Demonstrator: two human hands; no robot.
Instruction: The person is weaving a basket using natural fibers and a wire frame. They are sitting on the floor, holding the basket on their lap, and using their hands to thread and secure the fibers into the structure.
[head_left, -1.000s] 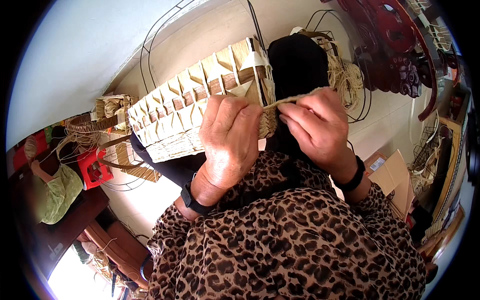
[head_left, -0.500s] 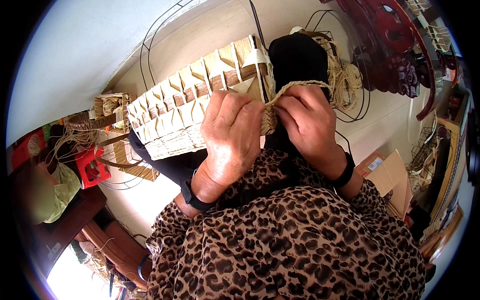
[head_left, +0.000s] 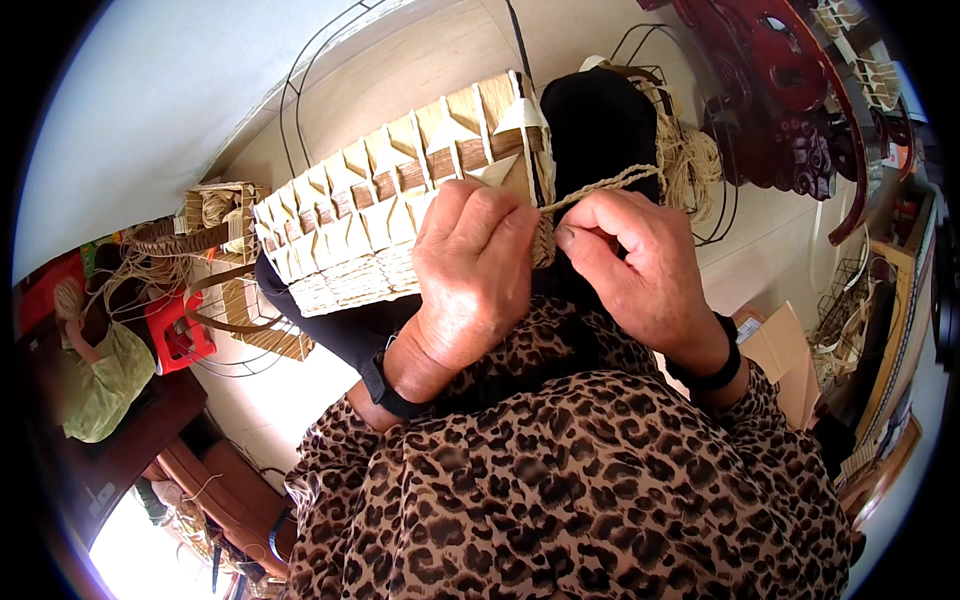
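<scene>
Across my lap lies a rectangular woven basket [head_left: 385, 205] of pale straw cord, with a brown band and upright ribs of dark frame wire. My left hand [head_left: 472, 250] is closed over its near right end, fingers curled; the fingertips are hidden behind the knuckles. A twisted straw cord [head_left: 610, 183] leaves the basket by those fingers and runs right across my dark trouser leg. Just below the cord is my right hand [head_left: 645, 265], its thumb and fingers bent together near the basket's corner. What sits in that pinch is too small to make out.
At right, a bundle of loose straw cord [head_left: 690, 160] lies by a wire frame, near carved dark red furniture [head_left: 775, 70]. A cardboard box [head_left: 780, 350] stands lower right. On the left are a red stool [head_left: 180, 330], another basket [head_left: 220, 207] and a person in green [head_left: 112, 385].
My right hand has come off the cord's upper part, moving slightly down and right, and turned. The cord now shows above it. My left hand stays on the basket, which has shifted slightly.
</scene>
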